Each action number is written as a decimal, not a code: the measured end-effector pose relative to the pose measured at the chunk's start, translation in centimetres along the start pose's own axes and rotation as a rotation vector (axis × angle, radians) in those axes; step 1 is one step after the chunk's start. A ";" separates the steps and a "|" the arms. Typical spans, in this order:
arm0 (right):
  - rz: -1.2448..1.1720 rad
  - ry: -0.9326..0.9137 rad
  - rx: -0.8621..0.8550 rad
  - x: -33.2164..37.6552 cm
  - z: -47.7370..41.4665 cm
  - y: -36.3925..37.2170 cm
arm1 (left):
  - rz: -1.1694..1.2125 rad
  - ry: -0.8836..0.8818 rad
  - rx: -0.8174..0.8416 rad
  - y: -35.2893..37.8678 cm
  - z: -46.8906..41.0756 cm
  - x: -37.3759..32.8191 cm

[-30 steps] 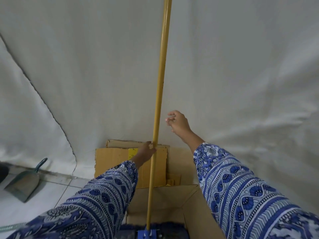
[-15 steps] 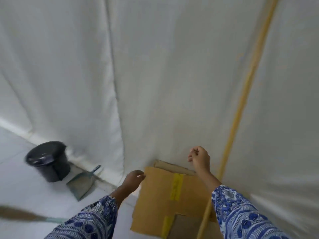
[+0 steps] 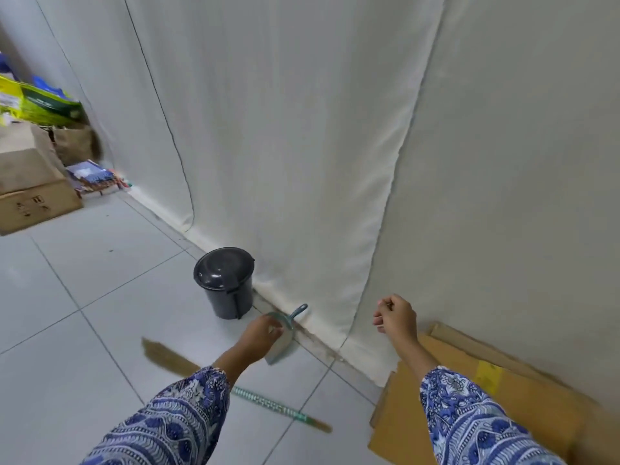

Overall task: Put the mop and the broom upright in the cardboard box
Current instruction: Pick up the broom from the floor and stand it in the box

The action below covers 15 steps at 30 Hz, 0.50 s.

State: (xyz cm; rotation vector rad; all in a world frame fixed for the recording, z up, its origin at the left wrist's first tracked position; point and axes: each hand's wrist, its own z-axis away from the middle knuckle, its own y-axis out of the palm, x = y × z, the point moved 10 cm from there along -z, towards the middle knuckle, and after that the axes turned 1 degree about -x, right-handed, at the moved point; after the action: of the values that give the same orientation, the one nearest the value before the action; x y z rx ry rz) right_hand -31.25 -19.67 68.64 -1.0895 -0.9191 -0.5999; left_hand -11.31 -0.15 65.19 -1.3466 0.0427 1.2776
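A straw broom point(image 3: 268, 402) with a green patterned handle lies flat on the white tiled floor, its bristles at the left, partly hidden by my left sleeve. My left hand point(image 3: 260, 333) hovers above the floor with fingers loosely curled and holds nothing. My right hand point(image 3: 396, 315) is raised in front of the white curtain, fingers loosely curled, holding nothing. The cardboard box point(image 3: 476, 397) shows only its flaps at the lower right. The mop is out of view.
A grey dustpan point(image 3: 285, 340) lies by the curtain's hem, just beyond my left hand. A black lidded bin point(image 3: 226, 285) stands behind it. Cardboard boxes point(image 3: 30, 186) and packages are stacked at the far left. A white curtain point(image 3: 302, 146) covers the wall.
My left hand let go of the yellow mop pole, which stayed in the box. My view swung left, so the mop left the frame and the broom, bin and dustpan came in.
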 end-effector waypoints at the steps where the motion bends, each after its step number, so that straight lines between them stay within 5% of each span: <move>1: -0.002 0.017 0.008 -0.4 -0.7 1.7 | -0.011 -0.013 0.013 -0.2 -1.2 1.2; 15: -0.077 0.629 0.080 -27.0 -13.3 33.5 | -0.315 -0.247 0.323 9.6 -28.2 32.3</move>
State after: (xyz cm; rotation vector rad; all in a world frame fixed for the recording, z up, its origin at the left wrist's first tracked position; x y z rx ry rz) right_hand -13.95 -20.17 27.01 -0.7239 -0.4308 -0.8954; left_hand 12.25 -2.44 28.16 -0.8744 -0.1260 1.1044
